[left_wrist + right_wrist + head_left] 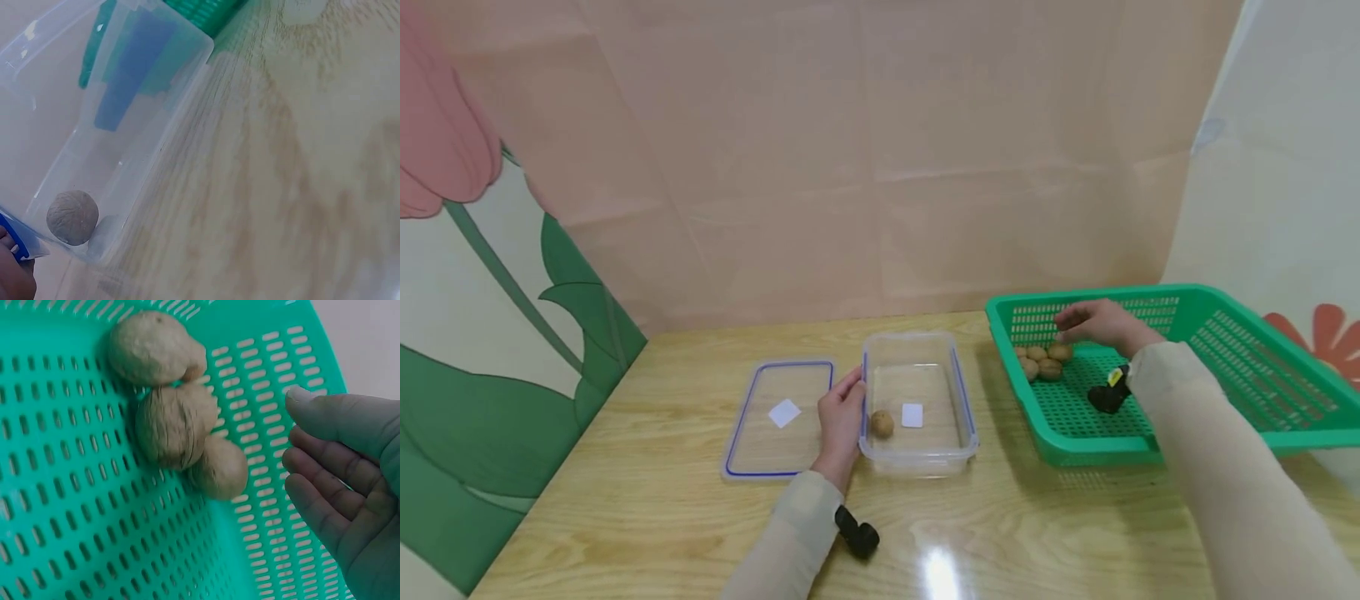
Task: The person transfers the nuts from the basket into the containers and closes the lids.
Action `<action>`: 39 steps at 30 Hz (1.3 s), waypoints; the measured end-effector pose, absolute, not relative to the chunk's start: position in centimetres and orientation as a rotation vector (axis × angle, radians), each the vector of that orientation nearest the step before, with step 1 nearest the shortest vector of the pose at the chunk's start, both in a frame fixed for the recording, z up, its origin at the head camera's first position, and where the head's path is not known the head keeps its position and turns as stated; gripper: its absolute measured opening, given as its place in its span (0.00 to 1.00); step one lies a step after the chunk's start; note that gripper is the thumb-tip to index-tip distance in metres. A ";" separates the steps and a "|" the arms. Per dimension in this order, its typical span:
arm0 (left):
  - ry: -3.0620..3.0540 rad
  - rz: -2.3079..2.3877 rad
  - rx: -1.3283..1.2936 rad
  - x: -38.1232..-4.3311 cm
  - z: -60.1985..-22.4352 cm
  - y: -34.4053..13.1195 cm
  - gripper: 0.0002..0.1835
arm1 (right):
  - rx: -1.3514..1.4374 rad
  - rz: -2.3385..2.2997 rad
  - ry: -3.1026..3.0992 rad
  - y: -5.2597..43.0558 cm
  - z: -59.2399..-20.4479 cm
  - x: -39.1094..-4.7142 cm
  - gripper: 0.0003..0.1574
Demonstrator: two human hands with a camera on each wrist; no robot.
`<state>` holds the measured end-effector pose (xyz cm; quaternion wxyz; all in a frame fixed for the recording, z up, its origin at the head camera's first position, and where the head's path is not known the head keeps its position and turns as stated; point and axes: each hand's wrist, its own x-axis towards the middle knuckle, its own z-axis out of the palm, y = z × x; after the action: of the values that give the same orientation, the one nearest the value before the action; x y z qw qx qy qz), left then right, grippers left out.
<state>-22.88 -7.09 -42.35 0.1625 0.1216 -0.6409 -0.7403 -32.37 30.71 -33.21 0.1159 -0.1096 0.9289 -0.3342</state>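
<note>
My left hand (839, 417) grips the left rim of a clear plastic food container (917, 456) that stands on the table. In the left wrist view, part of that hand (15, 275) shows at the blue-edged rim. One walnut (882, 424) lies in the container's near left corner, beside a white square (912, 415). Over the green basket (1060, 454), my right hand (1097, 323) hovers with nothing in it. Its fingers are loosely bent, with thumb and fingertips apart in the right wrist view. Several walnuts (172, 428) cluster in the basket's left part, a short way from those fingertips.
A clear lid (752, 450) with a blue seal and a white square lies flat to the left of the container. The basket's raised green wall (1018, 383) stands between the walnuts and the container. Behind the wooden table (647, 500) hangs a pinkish sheet (880, 167).
</note>
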 end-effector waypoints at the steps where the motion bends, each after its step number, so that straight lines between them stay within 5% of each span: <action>1: -1.826 -2.110 0.346 -22.9 -42.4 -7.1 0.16 | -0.320 -0.971 2.715 30.8 -33.3 -32.5 0.34; 39: -1.818 -2.152 0.370 -23.0 -42.6 -7.1 0.16 | -0.329 -0.788 2.544 31.0 -35.8 -33.5 0.38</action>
<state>-23.05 -7.15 -42.61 0.1496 0.1289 -0.6327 -0.7488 -33.51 31.00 -35.76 0.2271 -0.1195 0.9233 -0.2859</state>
